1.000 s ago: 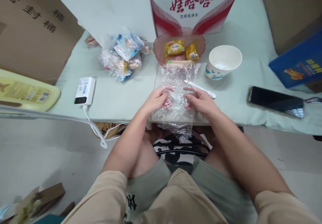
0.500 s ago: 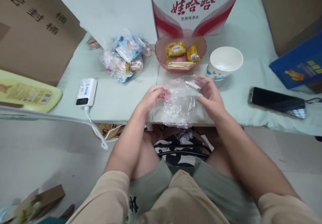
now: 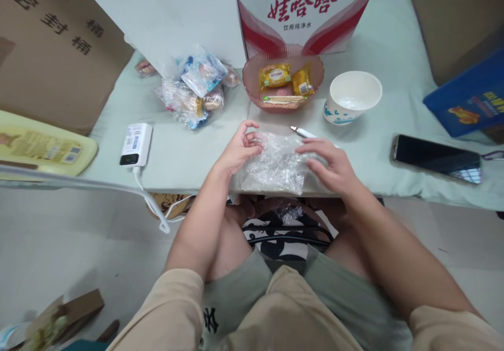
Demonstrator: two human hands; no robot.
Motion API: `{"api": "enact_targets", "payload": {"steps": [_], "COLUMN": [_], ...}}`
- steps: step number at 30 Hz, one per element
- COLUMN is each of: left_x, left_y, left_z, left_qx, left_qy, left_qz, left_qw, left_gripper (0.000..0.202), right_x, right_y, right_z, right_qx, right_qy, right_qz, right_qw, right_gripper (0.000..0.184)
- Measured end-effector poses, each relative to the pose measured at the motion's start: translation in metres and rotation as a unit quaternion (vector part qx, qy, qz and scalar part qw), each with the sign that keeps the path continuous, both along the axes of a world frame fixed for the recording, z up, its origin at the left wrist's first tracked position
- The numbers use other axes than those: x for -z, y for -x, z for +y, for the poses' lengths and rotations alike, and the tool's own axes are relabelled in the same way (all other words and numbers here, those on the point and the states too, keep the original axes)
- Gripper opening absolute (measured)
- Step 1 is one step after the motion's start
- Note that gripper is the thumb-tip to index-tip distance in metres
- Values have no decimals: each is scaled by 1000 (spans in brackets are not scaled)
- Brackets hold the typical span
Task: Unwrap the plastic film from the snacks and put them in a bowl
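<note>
A crumpled clear plastic bag [image 3: 277, 163] lies on the pale green table [image 3: 185, 151] near its front edge. My left hand [image 3: 241, 148] pinches the bag's left edge between thumb and fingers. My right hand [image 3: 328, 164] rests on its right side with fingers curled onto the plastic. A white pen-like tool [image 3: 301, 131] lies just beyond the bag. Behind it stands a pink bowl [image 3: 283, 75] with yellow snack packets, and a white paper cup [image 3: 352, 97] to its right.
A heap of wrapped snacks [image 3: 195, 91] sits at left, a white power bank [image 3: 136, 143] with cable nearer the edge. A phone [image 3: 437, 159] lies at right, a blue box [image 3: 468, 99] behind it. Cardboard boxes [image 3: 303, 9] line the back. A yellow tray [image 3: 43, 146] is far left.
The bag was lifted and folded over, then pressed down flat on the table nearer the edge. Both hands came down with it, and the pen-like tool shows again.
</note>
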State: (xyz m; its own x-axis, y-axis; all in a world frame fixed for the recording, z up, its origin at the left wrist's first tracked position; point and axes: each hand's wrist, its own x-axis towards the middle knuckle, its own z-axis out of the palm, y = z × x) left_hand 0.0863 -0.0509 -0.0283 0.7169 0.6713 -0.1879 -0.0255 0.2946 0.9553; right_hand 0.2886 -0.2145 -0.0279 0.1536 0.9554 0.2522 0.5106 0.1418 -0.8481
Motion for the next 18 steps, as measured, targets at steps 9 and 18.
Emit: {"api": "enact_targets", "payload": {"steps": [9, 18], "left_x": [-13, 0], "left_y": [2, -5], "left_z": [-8, -12], "left_qx": [-4, 4], "left_qy": [103, 32], "left_qz": [-46, 57], "left_qw": [994, 998], "left_gripper": [56, 35], "right_x": [9, 5], "right_y": [15, 18], "right_z": [22, 20], "right_qx": [82, 72], "right_qy": [114, 152], "right_qz": [261, 336], "right_qw": [955, 927], "right_gripper": [27, 37]}}
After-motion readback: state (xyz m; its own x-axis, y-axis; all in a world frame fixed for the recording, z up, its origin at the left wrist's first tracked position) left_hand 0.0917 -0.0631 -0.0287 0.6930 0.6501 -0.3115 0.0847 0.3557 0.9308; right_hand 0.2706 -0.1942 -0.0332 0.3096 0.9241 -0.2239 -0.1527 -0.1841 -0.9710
